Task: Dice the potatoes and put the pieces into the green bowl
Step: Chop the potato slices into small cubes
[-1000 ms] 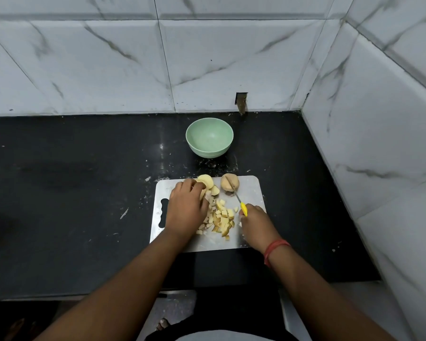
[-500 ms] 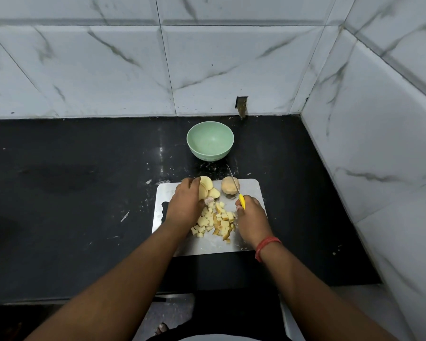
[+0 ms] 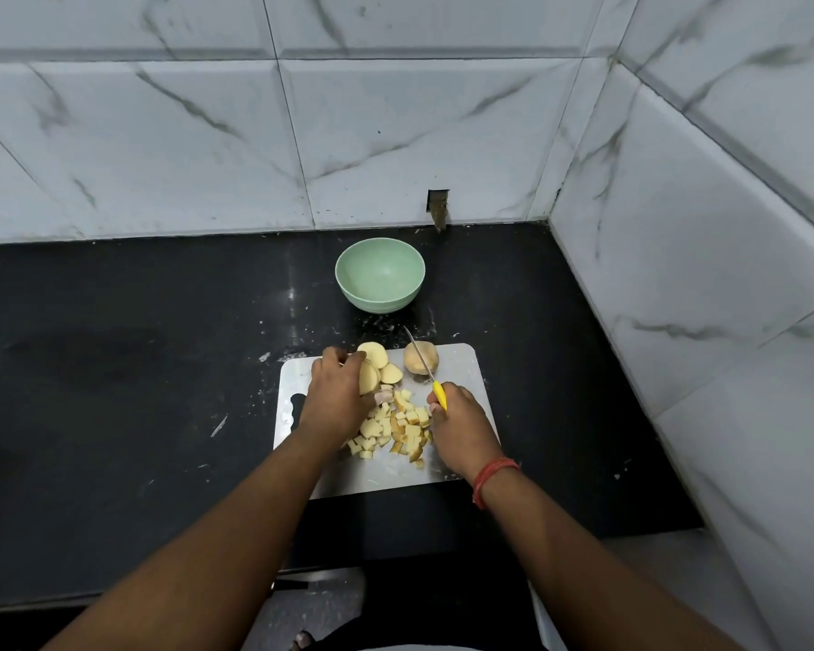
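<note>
Green bowl (image 3: 379,274): one; left hand (image 3: 337,397) fingers grip potato piece (image 3: 367,377); right hand (image 3: 461,427) grips knife (image 3: 439,394).

Left hand (image 3: 337,397): has drawn back from the far edge of the board toward the diced pile (image 3: 395,427), and now holds a potato slice (image 3: 367,377) on edge at its fingertips.
Knife (image 3: 426,368): a second ago its blade lay low over the whole potato (image 3: 420,357); now the tip is raised and reaches past the board's far edge.
Right hand (image 3: 461,427): has slid in closer to the pile, grip unchanged on the yellow handle.
</note>
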{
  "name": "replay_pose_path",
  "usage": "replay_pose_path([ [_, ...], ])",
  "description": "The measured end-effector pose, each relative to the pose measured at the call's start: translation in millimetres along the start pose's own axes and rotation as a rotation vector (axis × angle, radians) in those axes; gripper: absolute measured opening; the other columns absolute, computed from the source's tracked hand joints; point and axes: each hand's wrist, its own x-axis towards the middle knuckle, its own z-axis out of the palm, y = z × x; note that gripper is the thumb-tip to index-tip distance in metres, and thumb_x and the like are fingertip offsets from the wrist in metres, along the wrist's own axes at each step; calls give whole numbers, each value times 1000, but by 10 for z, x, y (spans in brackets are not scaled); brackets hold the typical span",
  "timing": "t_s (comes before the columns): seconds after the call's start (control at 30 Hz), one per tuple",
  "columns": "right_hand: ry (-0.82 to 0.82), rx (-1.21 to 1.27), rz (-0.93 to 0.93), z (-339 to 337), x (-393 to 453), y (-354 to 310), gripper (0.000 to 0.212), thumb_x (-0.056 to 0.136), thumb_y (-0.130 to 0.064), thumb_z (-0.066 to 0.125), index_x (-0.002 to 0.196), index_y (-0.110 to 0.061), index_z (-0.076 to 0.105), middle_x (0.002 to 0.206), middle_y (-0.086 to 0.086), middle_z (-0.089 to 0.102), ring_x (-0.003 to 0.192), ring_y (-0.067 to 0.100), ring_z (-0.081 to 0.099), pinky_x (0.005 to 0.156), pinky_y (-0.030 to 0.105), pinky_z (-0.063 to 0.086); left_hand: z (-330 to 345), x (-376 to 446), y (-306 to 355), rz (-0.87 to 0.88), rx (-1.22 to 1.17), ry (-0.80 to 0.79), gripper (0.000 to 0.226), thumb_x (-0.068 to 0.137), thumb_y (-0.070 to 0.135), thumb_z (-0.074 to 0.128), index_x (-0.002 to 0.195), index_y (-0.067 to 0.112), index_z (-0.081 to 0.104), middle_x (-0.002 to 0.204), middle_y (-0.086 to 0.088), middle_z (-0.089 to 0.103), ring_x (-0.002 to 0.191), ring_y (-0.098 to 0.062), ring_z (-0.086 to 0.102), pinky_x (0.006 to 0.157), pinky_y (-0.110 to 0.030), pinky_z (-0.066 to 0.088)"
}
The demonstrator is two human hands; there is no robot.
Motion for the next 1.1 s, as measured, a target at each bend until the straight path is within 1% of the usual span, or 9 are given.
replay_pose_path([
  [0.37,7,28,19,-17,-41,11,16,101,-16,40,105,-15,56,110,0,52,98,16,52,84,28,43,-51,31,32,-29,-27,62,81,73,48,87,137,15,49,132,-8,47,122,-27,36,101,-37,37],
  [0.5,98,92,10,-35,-28,65,13,101,-17,44,99,-13,56,103,2,56,91,16,54,75,27,40,-57,-14,162,82,-60,179,77,73,42,88,135,14,50,127,-5,51,116,-24,39,100,-35,38],
  [0.63,93,745,231,-114,-37,46,10,99,-10,46,97,-11,56,90,6,62,80,20,63,68,34,51,37,-171,595,307,-247,147,67,74,18,83,133,11,52,130,-5,48,121,-24,43,102,-24,31],
  [0.73,19,1244,422,-262,-48,85,10,102,-14,45,104,-11,55,86,12,67,69,22,63,67,38,52,181,-228,832,378,-347,86,68,76,26,85,133,8,52,135,-7,48,126,-20,43,108,-27,34],
  [0.83,-21,1453,494,-427,-39,214,12,102,-10,45,108,-6,54,86,19,67,63,23,59,48,28,43,273,-276,911,463,-342,-54,74,80,23,83,141,3,47,145,-11,45,135,-21,40,115,-32,34],
  [0.9,10,1330,461,-466,-24,287,9,99,-4,50,106,-6,56,88,18,65,68,25,64,44,29,45,313,-338,916,517,-335,-128,79,83,22,80,149,3,40,153,-11,40,143,-20,35,119,-21,25],
  [0.97,83,1082,436,-466,20,354,11,96,-2,55,104,-7,59,92,16,66,78,27,67,58,39,56,338,-402,870,537,-300,-139,81,88,29,76,154,5,35,159,-10,35,147,-19,30,119,-18,19],
  [1.03,180,759,412,-473,70,405,13,91,-4,59,100,-14,62,95,10,69,87,26,68,78,46,59,369,-446,773,624,-161,-62,69,93,42,65,147,6,44,153,-13,43,141,-25,38,119,-31,28],
  [1.1,254,497,359,-506,100,405,14,88,-8,60,95,-19,62,93,3,68,89,23,66,82,41,56,419,-482,664,793,30,-1,50,96,43,58,131,8,58,138,-13,55,128,-27,50,116,-44,35],
])
